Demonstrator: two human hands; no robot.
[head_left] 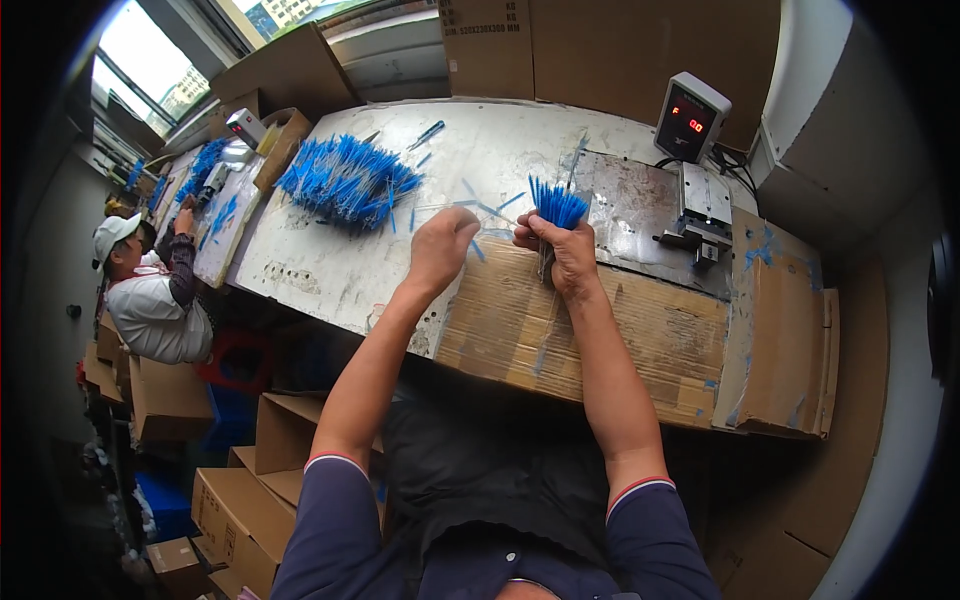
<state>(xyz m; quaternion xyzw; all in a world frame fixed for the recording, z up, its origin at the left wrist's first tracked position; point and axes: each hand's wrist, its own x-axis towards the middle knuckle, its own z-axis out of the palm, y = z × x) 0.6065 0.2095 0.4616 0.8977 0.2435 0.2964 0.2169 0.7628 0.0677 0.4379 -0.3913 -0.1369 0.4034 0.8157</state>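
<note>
My right hand (565,255) grips a bundle of thin blue-tipped sticks (557,205), tips fanned upward, over the cardboard sheet (590,340) at the table's near edge. My left hand (442,245) is beside it to the left, fingers pinched on what looks like a single thin stick that reaches toward the bundle. A large loose pile of the same blue-tipped sticks (345,180) lies on the worn white table (330,270) to the far left of my hands. A few stray sticks (490,208) lie between the pile and my hands.
A small grey device with a red digit display (690,118) stands at the back right above a metal fixture (700,215). Cardboard boxes (600,50) line the back wall and the floor (240,490). Another person (150,300) sits at the left working on more blue sticks.
</note>
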